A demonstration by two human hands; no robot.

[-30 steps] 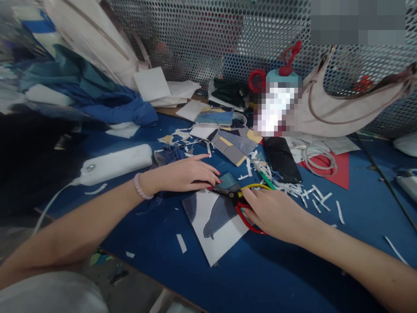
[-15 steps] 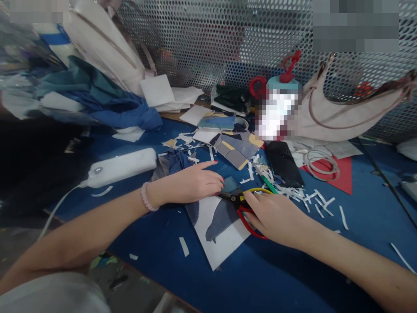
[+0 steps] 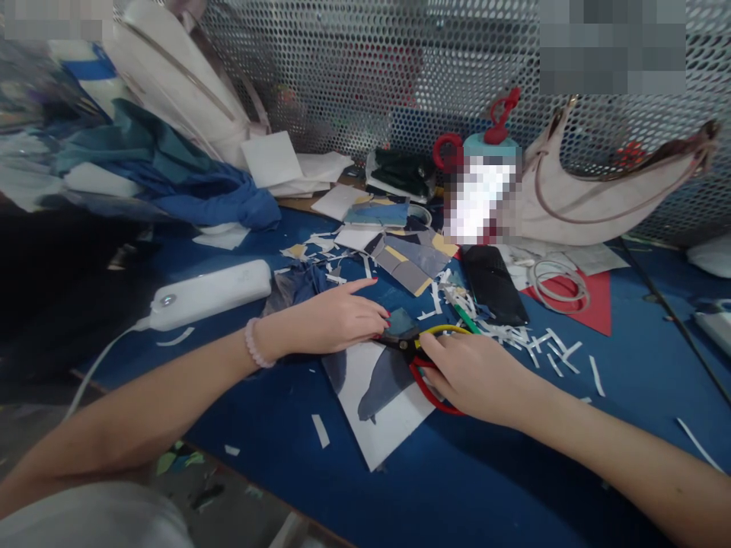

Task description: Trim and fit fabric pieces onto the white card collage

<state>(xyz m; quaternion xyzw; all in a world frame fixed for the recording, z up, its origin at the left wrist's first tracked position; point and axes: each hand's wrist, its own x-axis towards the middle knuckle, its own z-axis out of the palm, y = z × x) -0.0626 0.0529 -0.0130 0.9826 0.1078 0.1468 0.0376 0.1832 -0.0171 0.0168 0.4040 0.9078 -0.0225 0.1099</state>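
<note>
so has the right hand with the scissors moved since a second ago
No. The right hand keeps the scissors at the same top corner of the white sheet, just below the green pen; only the camera view shifted slightly.

Blue-topped worktable [image 3: 491,487] against a perforated metal screen [image 3: 354,68], grey floor [image 3: 228,502] below.

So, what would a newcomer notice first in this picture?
First, the two hands meeting at the centre: the right hand grips scissors with yellow and red handles, and the left hand pins a small blue-grey piece at the blades. Under them lies a white card on the blue table, with white paper strips scattered to the right.
</note>
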